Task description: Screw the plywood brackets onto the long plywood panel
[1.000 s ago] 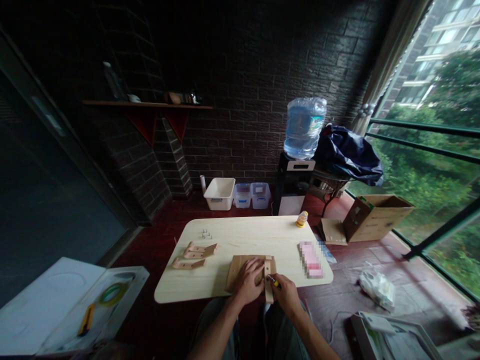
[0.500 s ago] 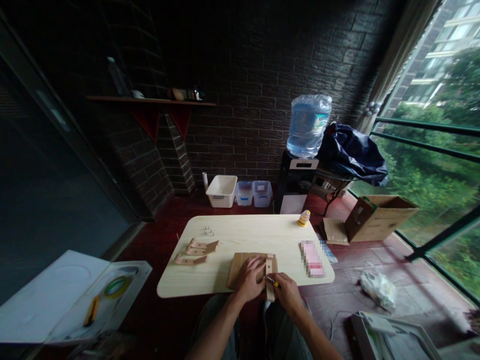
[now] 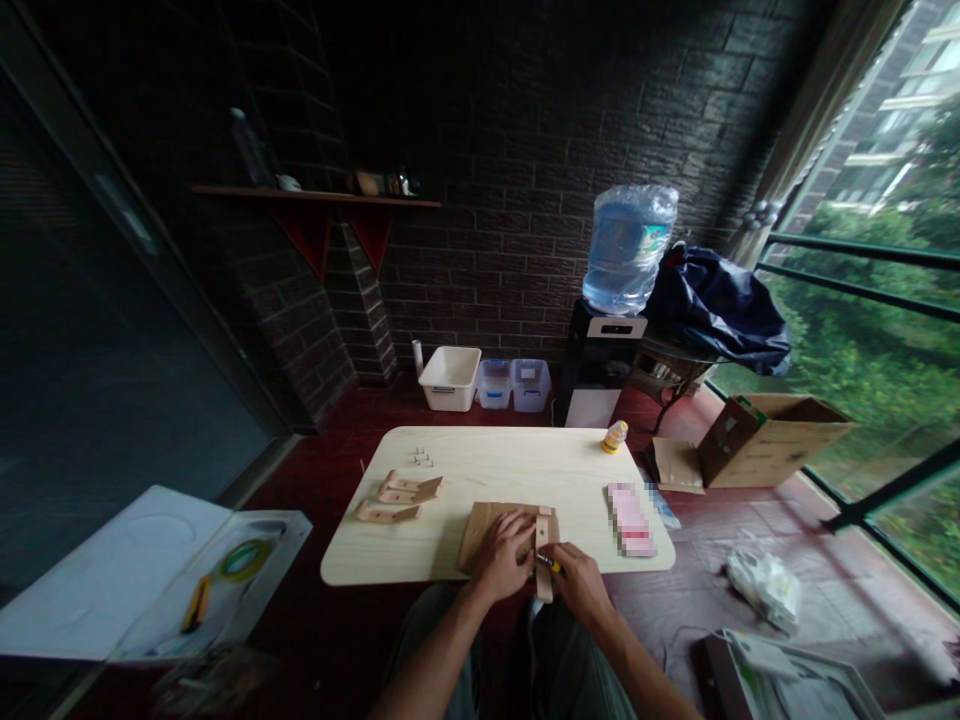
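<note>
At the near edge of the pale table (image 3: pixel 465 460) lies a piece of brown cardboard (image 3: pixel 475 527). A light wooden strip (image 3: pixel 543 580) rests across its right side and juts past the table edge. My left hand (image 3: pixel 504 555) lies on the cardboard, fingers spread, with fingertips close to the strip. A yellow and black tool (image 3: pixel 550 564) is gripped in my right hand (image 3: pixel 579 582), its tip at the strip. Several curved wooden pieces (image 3: pixel 397 515) sit on the table's left side, with several small screws (image 3: pixel 424 462) behind them.
A pink blurred item (image 3: pixel 631 520) and a yellow-based bottle (image 3: pixel 614 437) are on the table's right. An open white case (image 3: pixel 255 590) lies at left. Beyond the table stand plastic bins (image 3: pixel 451 380), a water dispenser (image 3: pixel 607 350) and a cardboard box (image 3: pixel 772 440).
The whole view has shifted slightly, so the scene sits a little further right. Both hands keep nearly the same place on the cardboard and strip.
</note>
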Demonstrator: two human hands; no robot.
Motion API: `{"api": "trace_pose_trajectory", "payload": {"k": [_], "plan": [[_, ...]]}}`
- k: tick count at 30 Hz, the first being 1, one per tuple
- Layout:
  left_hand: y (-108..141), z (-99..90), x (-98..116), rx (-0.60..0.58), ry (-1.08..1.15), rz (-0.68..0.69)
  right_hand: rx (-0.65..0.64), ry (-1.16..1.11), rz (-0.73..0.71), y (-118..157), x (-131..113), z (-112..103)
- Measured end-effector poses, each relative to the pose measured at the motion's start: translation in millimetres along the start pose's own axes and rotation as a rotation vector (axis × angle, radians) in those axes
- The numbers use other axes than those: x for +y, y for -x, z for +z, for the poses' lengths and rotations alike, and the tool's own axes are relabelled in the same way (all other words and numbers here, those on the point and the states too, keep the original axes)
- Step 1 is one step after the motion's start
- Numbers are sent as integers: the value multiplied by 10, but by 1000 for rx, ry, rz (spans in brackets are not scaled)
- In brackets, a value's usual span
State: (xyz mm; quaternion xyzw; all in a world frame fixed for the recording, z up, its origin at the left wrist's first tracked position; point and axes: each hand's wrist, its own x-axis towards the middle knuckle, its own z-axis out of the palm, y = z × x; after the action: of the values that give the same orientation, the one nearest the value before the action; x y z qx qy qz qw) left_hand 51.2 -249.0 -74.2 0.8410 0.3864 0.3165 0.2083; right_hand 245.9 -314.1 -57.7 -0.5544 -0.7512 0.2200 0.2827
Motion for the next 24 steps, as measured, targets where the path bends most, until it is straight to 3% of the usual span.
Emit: {"api": "trace_pose_trajectory", "payload": {"k": [8,24], "plan": [[-17,-4,16,-12,-19,0,-17,62,-68,-16,78,21],[-35,-9,45,-23,-25,-9,-4,50,-34,-2,162,54]]}}
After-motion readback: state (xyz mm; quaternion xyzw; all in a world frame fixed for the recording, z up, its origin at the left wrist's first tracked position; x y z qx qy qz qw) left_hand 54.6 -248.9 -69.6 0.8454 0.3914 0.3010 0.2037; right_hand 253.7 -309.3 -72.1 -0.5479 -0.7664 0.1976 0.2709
